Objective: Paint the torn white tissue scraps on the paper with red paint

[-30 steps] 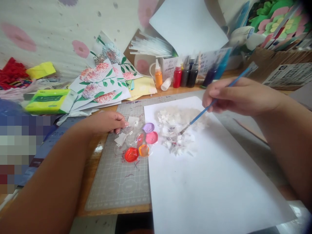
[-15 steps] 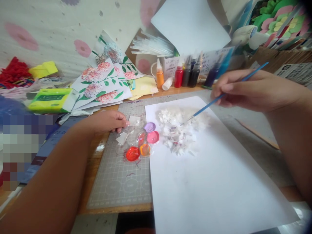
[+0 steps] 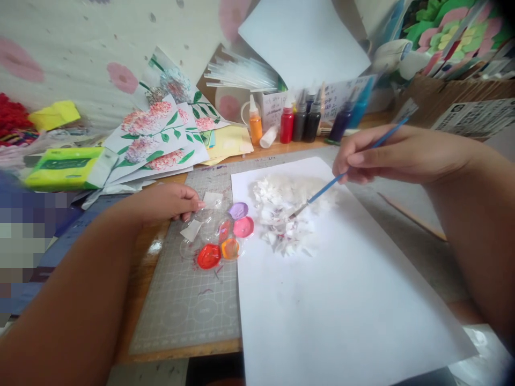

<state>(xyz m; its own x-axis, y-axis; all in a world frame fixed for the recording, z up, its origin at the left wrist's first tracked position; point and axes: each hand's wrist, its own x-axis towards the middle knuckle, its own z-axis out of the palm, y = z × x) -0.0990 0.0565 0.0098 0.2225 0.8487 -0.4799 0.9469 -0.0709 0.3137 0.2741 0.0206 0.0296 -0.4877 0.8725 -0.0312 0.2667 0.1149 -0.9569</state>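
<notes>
My right hand [image 3: 376,153] grips a thin blue paintbrush [image 3: 330,186], its bristles down at the crumpled white paper petals [image 3: 287,236]. Faint purple and pink tints mark some of these petals, which sit in clusters on the upper part of a white paper sheet [image 3: 322,305]. On the left, the fingers of my left hand [image 3: 181,201] pinch together at the rim of a clear plastic paint palette [image 3: 209,229]. Its round wells carry purple paint [image 3: 238,210], pink paint [image 3: 243,227], orange paint [image 3: 230,249] and red paint [image 3: 209,256].
Under the sheet lies a grey cutting mat [image 3: 173,316]. Behind stand an orange paint bottle [image 3: 255,127], a red paint bottle [image 3: 287,125] and several dark ones. Flower pictures [image 3: 153,134] and a green tissue pack [image 3: 66,167] lie back left; a cardboard box [image 3: 446,102] stands back right.
My right hand has brought the brush tip lower, from the middle petals toward the nearer cluster. My left hand stays at the palette. The whole view has shifted slightly.
</notes>
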